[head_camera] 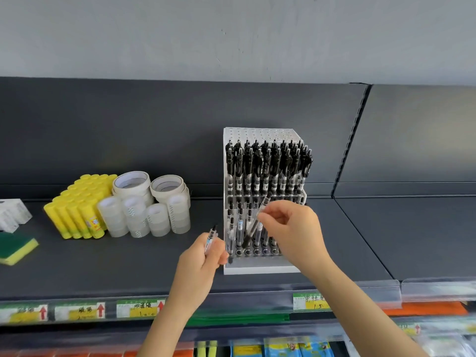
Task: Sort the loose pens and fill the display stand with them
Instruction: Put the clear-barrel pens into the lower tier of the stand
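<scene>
Dark grey shop shelf (103,266) against a grey wall; clear display stand (257,270) stands mid-shelf; its upper tier is packed with upright black pens (268,166); the lower tier holds a few pens (240,225) on its left side, with some front holes bare. Right hand (293,228) pinches a tilted pen (253,228) in thumb and fingertips over the lower tier, its dark end down near the holes. Left hand (203,258), just left of the stand, has fingers curled round another pen (211,235), held roughly upright. Further left: yellow glue sticks (77,210), clear tape rolls (144,220), paper tape rolls (131,181), sponge (15,248); price labels (139,309) along the shelf edge.
</scene>
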`<action>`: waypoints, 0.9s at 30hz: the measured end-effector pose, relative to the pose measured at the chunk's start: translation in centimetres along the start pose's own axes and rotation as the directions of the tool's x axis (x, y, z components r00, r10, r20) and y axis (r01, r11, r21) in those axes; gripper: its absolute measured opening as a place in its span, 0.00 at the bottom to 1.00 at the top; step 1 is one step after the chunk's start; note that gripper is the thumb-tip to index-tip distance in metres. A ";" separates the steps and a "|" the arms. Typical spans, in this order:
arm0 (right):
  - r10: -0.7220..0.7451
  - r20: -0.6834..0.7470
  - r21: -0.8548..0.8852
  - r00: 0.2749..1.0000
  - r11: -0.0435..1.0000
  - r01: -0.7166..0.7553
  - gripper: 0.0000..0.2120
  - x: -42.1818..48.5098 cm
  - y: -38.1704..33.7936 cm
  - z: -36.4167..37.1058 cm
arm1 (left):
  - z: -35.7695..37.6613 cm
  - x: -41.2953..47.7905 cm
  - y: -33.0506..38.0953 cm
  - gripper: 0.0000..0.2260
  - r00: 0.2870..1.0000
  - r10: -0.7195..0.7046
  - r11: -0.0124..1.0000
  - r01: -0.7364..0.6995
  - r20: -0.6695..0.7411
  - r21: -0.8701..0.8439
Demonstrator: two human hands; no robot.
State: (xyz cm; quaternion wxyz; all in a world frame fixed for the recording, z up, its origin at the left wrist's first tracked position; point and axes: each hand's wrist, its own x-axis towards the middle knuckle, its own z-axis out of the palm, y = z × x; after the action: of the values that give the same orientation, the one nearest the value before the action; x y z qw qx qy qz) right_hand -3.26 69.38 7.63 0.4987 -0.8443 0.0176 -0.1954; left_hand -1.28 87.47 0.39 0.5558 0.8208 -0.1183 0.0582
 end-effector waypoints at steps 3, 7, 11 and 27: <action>-0.022 0.001 -0.129 1.000 0.991 0.022 0.06 0.3 0.7 0.9 | 0.1 0.3 0.0 0.11 0.998 -0.017 0.997 0.021 -0.061 0.074; -0.042 0.047 -0.197 0.998 0.979 0.050 0.06 0.8 1.7 2.3 | 0.2 0.2 0.3 0.16 0.998 0.011 0.990 -0.003 -0.055 0.143; -0.064 0.087 -0.242 0.994 0.967 0.084 0.06 1.0 2.5 3.5 | 0.3 0.1 0.4 0.12 0.998 0.001 0.986 0.009 -0.059 0.164; 0.056 0.131 -0.099 0.990 0.994 -0.043 0.02 -1.1 2.6 2.1 | 1.0 -0.6 1.1 0.05 0.994 0.090 0.995 -0.092 0.065 0.032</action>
State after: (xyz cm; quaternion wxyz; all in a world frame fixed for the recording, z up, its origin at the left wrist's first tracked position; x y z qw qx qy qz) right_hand -3.10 70.10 4.23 0.4623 -0.8777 0.0146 -0.1251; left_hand -2.16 86.24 0.90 0.5340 0.8257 -0.1719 0.0594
